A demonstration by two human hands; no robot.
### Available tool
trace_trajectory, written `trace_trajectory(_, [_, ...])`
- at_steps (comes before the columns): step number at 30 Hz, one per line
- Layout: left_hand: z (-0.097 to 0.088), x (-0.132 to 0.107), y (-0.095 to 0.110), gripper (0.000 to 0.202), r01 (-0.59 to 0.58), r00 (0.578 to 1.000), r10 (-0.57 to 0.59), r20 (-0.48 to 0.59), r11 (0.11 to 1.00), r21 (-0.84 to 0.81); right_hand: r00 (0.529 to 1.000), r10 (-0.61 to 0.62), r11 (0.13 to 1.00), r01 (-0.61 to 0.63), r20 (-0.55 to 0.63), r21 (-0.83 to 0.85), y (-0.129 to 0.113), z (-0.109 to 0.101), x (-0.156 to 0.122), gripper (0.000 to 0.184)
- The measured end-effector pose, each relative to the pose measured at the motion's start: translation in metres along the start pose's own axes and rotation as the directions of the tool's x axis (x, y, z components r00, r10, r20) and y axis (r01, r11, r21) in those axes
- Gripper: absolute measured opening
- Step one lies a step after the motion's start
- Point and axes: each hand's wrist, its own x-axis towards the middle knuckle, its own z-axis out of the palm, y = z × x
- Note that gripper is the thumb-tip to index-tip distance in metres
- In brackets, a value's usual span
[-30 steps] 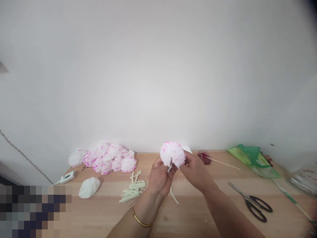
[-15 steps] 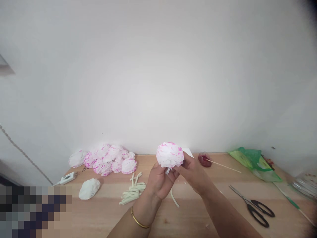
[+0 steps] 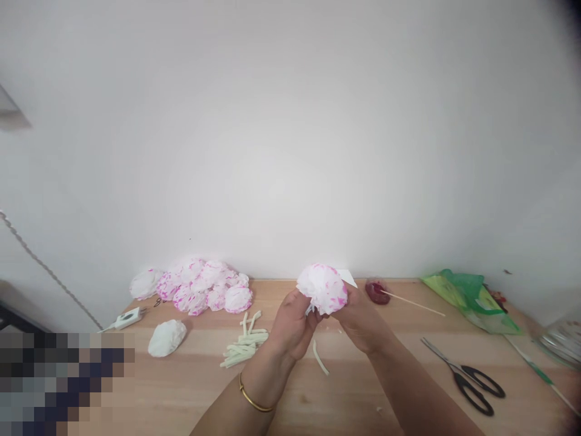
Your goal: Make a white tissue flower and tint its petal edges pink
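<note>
A white paper flower [image 3: 321,287] with pink-tinged edges is held up above the table, between both hands. My left hand [image 3: 294,324] grips it from below on the left, fingers closed around its base. On the right side, my right hand [image 3: 358,318] is closed on the same flower, its fingertips partly hidden behind the petals. Just below the hands lies a single pale green strip [image 3: 320,358]. Left of my left forearm is a heap of similar pale green strips [image 3: 245,348].
Several pink-and-white paper flowers [image 3: 200,287] are piled at the back left, a plain white one [image 3: 167,338] in front. A white plug adapter [image 3: 128,318] lies left. Rightward are a dark red dish [image 3: 377,292] with a thin stick, scissors [image 3: 467,378] and a green bag [image 3: 472,300].
The flower has shifted slightly right and tilted in the hands, turning its pink edge to the right. Both hands stay closed on it. The view has moved a little.
</note>
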Motion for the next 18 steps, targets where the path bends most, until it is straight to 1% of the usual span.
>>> trace_trajectory(1, [-0.001, 0.0, -0.001, 0.018, -0.017, 1.0, 0.018, -0.006, 0.999, 0.051, 1.0, -0.007, 1.0, 0.007, 0.004, 0.011, 0.002, -0.001, 0.0, 0.025])
trace_trajectory(3, [-0.003, -0.001, -0.001, 0.023, -0.091, 0.996, 0.093, -0.001, 0.979, 0.182, 0.999, -0.039, 0.999, 0.039, 0.02, 0.031, 0.007, -0.001, 0.0, 0.021])
trace_trajectory(4, [-0.004, -0.002, 0.0, 0.026, -0.141, 0.989, 0.145, 0.007, 0.954, 0.264, 0.998, -0.058, 0.998, 0.057, 0.027, 0.037, 0.008, -0.001, 0.0, 0.018])
trace_trajectory(7, [-0.004, -0.005, 0.003, 0.035, -0.28, 0.952, 0.303, 0.03, 0.831, 0.481, 0.996, -0.094, 0.995, 0.094, 0.01, 0.037, 0.007, 0.002, -0.001, 0.013])
trace_trajectory(8, [-0.003, -0.006, 0.004, 0.035, -0.303, 0.943, 0.33, 0.038, 0.805, 0.511, 0.995, -0.097, 0.995, 0.097, -0.016, 0.032, 0.005, 0.003, -0.002, 0.014])
trace_trajectory(9, [-0.003, -0.006, 0.005, 0.034, -0.312, 0.941, 0.336, 0.049, 0.799, 0.515, 0.995, -0.09, 0.996, 0.091, -0.043, 0.023, 0.003, 0.003, -0.002, 0.016])
trace_trajectory(11, [-0.002, -0.006, 0.006, 0.029, -0.294, 0.953, 0.291, 0.081, 0.831, 0.472, 0.994, -0.058, 0.998, 0.059, -0.095, 0.009, 0.0, 0.003, -0.003, 0.02])
trace_trajectory(13, [-0.003, -0.004, 0.006, 0.026, -0.232, 0.973, 0.206, 0.109, 0.881, 0.413, 0.992, -0.027, 0.999, 0.031, -0.125, 0.03, 0.001, 0.0, -0.002, 0.022])
trace_trajectory(15, [-0.004, -0.001, 0.006, 0.026, -0.161, 0.985, 0.128, 0.115, 0.919, 0.361, 0.993, -0.015, 0.996, 0.026, -0.117, 0.09, 0.005, -0.004, 0.0, 0.022])
trace_trajectory(18, [-0.008, 0.002, 0.008, 0.025, -0.086, 0.994, 0.062, 0.088, 0.947, 0.309, 0.998, -0.001, 0.988, 0.01, -0.056, 0.154, 0.012, -0.01, 0.003, 0.02])
